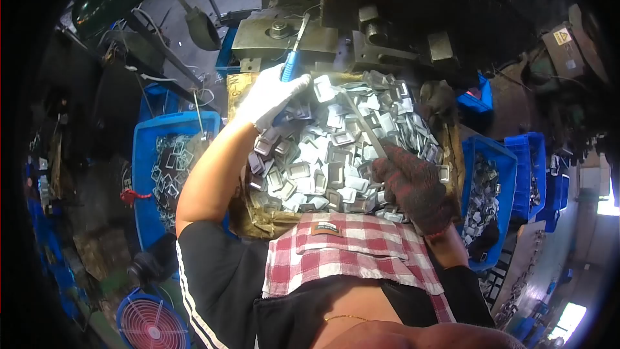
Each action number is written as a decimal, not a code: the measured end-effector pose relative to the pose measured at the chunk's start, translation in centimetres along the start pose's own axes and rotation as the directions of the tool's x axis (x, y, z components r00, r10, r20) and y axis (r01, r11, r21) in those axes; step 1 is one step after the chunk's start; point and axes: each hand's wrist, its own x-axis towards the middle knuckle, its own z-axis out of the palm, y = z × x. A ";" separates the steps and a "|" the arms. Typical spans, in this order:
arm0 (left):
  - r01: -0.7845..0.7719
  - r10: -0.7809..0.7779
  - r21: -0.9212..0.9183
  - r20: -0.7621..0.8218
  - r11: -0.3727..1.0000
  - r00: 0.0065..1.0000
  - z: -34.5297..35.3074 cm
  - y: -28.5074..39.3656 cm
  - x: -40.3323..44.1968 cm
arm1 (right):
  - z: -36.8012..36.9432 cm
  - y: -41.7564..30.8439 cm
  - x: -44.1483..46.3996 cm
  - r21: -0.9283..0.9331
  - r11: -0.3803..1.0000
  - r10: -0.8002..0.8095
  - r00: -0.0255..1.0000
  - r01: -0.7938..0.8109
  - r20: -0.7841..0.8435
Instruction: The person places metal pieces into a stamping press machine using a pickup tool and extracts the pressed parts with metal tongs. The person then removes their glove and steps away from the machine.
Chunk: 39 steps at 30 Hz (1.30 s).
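Observation:
My left hand, in a white glove, is closed round the blue handle of a thin tool whose metal tip points up toward the machine. In a dark red-and-black glove, my right hand grips a long thin metal rod, which reaches up and left over the parts. Between and below the hands lies a heap of small silvery rectangular metal parts on a worktop with a brown, worn covering. One part lies near the rod's upper end, right of my left hand.
A blue bin with thin metal frames stands at left, and another blue bin with metal pieces at right. More blue bins are farther right. A blue fan is at lower left. Dark machine blocks border the heap's far side.

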 end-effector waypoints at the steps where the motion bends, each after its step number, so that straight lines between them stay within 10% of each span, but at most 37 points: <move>1: -0.059 0.058 0.176 0.011 0.983 0.998 -0.1 0.1 0.8 | -0.2 0.3 0.0 -0.021 0.999 -0.049 0.998 0.048 -0.040; 3: -0.146 0.118 0.653 0.088 0.743 0.989 -0.3 0.7 3.1 | -1.0 -0.9 -0.2 -0.015 0.993 0.114 0.978 -0.118 -0.173; 6: -0.151 -0.025 0.814 0.200 0.561 0.980 0.2 6.1 5.8 | -3.3 1.7 0.3 -0.292 0.956 -0.101 0.940 0.002 -0.325; 11: -0.182 -0.141 0.903 0.254 0.389 0.957 3.1 9.0 10.9 | -3.2 -0.9 2.3 -0.198 0.980 -0.062 0.889 -0.033 -0.454; 16: -0.137 0.169 0.686 0.021 0.714 0.985 1.7 5.5 8.8 | -2.8 -2.0 5.4 -0.123 0.992 -0.029 0.911 -0.024 -0.410; 20: -0.141 0.141 0.676 0.056 0.723 0.988 0.8 2.3 5.3 | -2.4 -1.0 7.5 -0.490 0.869 -0.274 0.895 0.073 -0.352; 23: -0.079 0.097 0.635 0.006 0.768 0.995 0.0 1.9 2.7 | -1.5 -2.2 7.4 -0.021 0.995 0.079 0.912 -0.095 -0.402; 26: -0.098 0.110 0.549 0.011 0.830 0.994 -0.5 1.5 1.3 | -1.7 -0.9 7.4 -0.384 0.920 -0.109 0.891 -0.076 -0.440; 31: -0.012 0.010 0.466 0.006 0.885 1.000 1.0 2.3 0.2 | -3.9 0.3 7.0 -0.197 0.980 -0.086 0.830 -0.029 -0.550; 32: -0.219 0.229 0.502 0.043 0.836 0.973 2.2 1.8 -0.3 | -4.1 0.1 6.7 -0.172 0.985 -0.075 0.828 -0.026 -0.556; 39: -0.456 0.417 0.489 0.195 0.744 0.888 8.5 1.2 0.7 | -4.3 -2.3 1.8 -0.104 0.977 0.108 0.848 -0.188 -0.518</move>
